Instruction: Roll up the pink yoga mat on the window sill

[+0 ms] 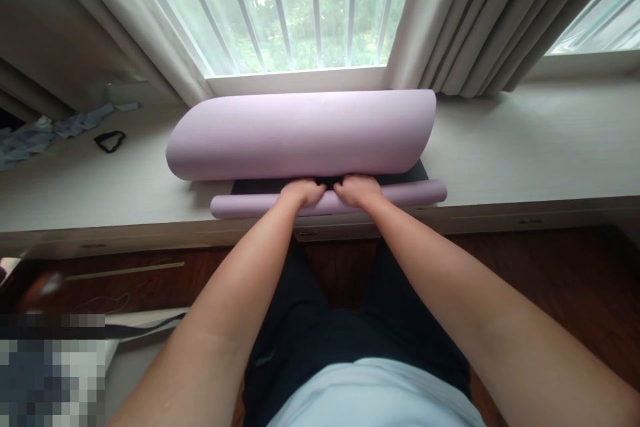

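A lilac mat (300, 133) lies on a pale ledge (525, 147) below the window, its far part curled into a big loose roll. Its near edge forms a thin tight roll (410, 193) along the ledge's front. My left hand (301, 192) and my right hand (359, 190) sit side by side on the middle of that thin roll, fingers curled over it and closed round it. A dark underside of the mat shows between the two rolls.
A black loop strap (110, 141) and crumpled blue-grey cloth (45, 133) lie on the ledge at the left. Beige curtains (480, 20) hang on both sides of the barred window (300, 7). Dark wood floor lies below the ledge.
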A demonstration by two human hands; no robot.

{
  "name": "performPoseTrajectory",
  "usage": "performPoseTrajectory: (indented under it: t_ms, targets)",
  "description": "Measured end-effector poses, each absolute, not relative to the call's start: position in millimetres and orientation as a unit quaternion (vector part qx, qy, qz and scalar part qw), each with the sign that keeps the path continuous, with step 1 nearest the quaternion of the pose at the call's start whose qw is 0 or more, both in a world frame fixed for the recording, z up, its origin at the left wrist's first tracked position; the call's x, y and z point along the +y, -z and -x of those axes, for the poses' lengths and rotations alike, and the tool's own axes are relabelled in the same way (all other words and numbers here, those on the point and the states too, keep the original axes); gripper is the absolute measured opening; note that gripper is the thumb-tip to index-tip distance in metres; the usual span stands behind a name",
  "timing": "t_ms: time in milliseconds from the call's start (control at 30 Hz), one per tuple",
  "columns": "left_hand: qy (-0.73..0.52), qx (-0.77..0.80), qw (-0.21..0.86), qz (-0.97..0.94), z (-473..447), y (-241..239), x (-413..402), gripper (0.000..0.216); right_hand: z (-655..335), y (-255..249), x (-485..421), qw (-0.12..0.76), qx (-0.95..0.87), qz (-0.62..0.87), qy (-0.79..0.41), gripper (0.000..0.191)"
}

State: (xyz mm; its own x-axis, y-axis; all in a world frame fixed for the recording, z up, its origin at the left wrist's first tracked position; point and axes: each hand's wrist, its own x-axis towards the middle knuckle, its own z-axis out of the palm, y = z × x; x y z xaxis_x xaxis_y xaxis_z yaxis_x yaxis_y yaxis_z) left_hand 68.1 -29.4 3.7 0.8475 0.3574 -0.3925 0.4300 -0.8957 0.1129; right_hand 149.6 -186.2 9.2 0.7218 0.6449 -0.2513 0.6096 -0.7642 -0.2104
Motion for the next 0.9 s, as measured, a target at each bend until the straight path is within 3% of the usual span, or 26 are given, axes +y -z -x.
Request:
performPoseTrajectory:
  t_ms: [367,600,900]
  targets:
    - [0.061,0.263,0.046,-0.962,-30,-7,-64,0.061,-113,-3,-210,0.045,-0.354,0.933,-0.044,0.059]
    - [0.002,0.255,0.030,-0.967,-7,-5,-85,0.055,-97,9,-229,0.052,-0.396,0.916,0.033,0.048]
    - [0.036,0.257,0.056,-0.964,-3,-3,-92,0.058,-92,14,-236,0.018,-0.403,0.914,0.032,0.048]
